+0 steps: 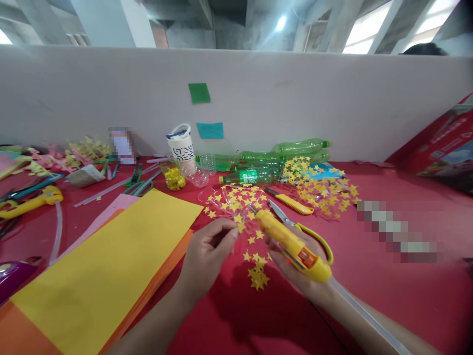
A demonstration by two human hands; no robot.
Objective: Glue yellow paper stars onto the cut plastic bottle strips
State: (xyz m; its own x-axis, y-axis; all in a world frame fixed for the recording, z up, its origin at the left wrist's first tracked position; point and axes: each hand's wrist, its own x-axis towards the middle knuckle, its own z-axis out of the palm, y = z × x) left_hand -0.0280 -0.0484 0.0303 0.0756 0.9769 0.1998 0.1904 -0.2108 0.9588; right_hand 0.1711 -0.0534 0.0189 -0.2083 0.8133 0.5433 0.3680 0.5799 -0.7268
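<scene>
My right hand [295,268] is wrapped round a yellow hot glue gun [283,234], its nozzle pointing up and left. A long clear glue stick [365,313] trails from its back over my forearm. Left of the nozzle, my left hand [209,254] pinches a small yellow paper star [241,227] between thumb and fingertips. Beneath and beyond both hands lie many loose yellow stars [236,197], and a small heap of stars [258,278] sits nearer me. Scissors with yellow handles [325,241] lie partly behind my right hand, beside a yellow utility knife [295,203].
Yellow paper sheets [121,266] cover the left front. Green plastic bottles [301,147] lie along the white partition [148,93], near a patterned white cup [181,148]. Another yellow glue gun [44,197] is at the far left. More stars [325,192] hang in a clump at right.
</scene>
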